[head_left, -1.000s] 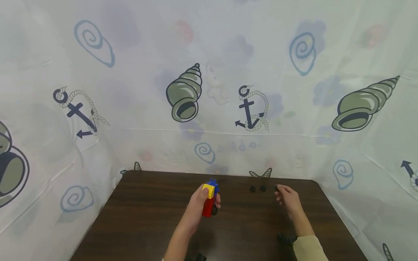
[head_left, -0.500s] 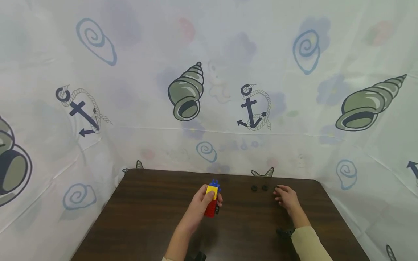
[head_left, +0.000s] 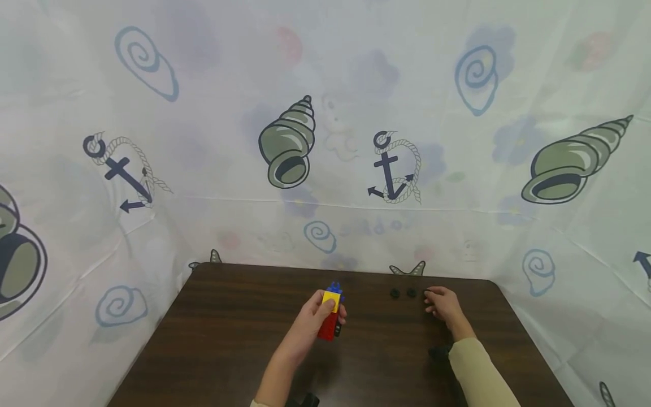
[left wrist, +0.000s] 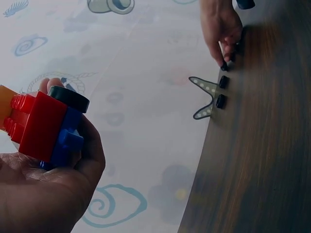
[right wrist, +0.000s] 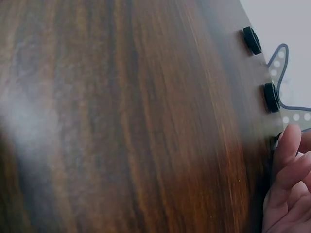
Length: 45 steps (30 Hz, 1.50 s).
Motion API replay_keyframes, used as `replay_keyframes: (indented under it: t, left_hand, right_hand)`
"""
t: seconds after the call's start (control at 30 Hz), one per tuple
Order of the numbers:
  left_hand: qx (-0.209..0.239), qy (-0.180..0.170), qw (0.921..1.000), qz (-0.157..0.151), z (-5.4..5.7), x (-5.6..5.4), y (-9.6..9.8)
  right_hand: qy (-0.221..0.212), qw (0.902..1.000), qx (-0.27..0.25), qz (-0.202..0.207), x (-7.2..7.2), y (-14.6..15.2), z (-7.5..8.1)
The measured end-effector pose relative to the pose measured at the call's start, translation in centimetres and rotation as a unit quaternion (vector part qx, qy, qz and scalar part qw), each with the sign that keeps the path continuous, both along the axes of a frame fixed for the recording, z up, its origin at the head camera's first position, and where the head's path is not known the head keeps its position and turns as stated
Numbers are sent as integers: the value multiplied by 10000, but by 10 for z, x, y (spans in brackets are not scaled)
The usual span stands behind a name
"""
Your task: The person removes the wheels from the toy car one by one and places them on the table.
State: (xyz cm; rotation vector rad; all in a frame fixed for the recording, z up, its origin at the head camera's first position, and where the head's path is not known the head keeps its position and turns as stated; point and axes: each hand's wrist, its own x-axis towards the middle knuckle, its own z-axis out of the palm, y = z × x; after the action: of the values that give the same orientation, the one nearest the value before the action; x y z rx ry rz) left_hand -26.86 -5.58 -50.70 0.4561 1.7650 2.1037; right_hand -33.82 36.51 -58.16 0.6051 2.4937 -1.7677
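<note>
My left hand (head_left: 311, 316) grips a small build of toy building blocks above the table, thumb pressed on its yellow block (head_left: 331, 298). The red block (left wrist: 44, 127) has studs facing the yellow one, and a blue piece (left wrist: 68, 141) joins its other side. A black wheel (left wrist: 71, 98) sits on the build's side. Near the table's far edge, my right hand (head_left: 445, 305) pinches another black toy wheel (left wrist: 224, 67) between thumb and fingertips, close to the tabletop. Two loose black wheels, one nearer (right wrist: 271, 97) and one farther (right wrist: 252, 41), stand in line beside it.
The dark wood table (head_left: 244, 333) ends at a far edge just behind the wheels. A pale cloth (head_left: 335, 113) printed with shells and anchors hangs behind and at both sides. A dark device (head_left: 439, 354) is worn at the right wrist.
My right hand has shifted slightly left along the far edge, bringing its wheel closer to the two loose wheels. The left hand has tilted the block build a little, still holding it.
</note>
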Motion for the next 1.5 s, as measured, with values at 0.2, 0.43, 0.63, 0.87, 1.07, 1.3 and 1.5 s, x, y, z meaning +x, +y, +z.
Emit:
replay_keyframes:
  t: [0.2,0.43,0.63,0.87,1.07,1.3,1.5]
  left_hand:
    - [122,3,9990,433,0,1,-3]
    - [68,66,9930,1180,2,1,-9]
    - [258,241,9872,1558,5,3,-8]
    - [388,298,9842,1703,10,2,-6]
    - [-37,283,9913,1281,12,6,-10]
    - [8,394,9939,1033,12,8,-13]
    - [38,398,9945,969,13,8,-13]
  right_hand:
    - [-101,9999,119,-5,-7,0,1]
    - [6,9998,174,28,-4,-2,6]
    - [218,9997,-107,-97,3,-5,7]
    - [359,9988,-172,-280,10,-9,1]
    - [407,9989,97,-205,21,-16,-4]
    - [467,9983,333,-30,33,-37,9]
    - [772,9957,259,439,41,-71,30]
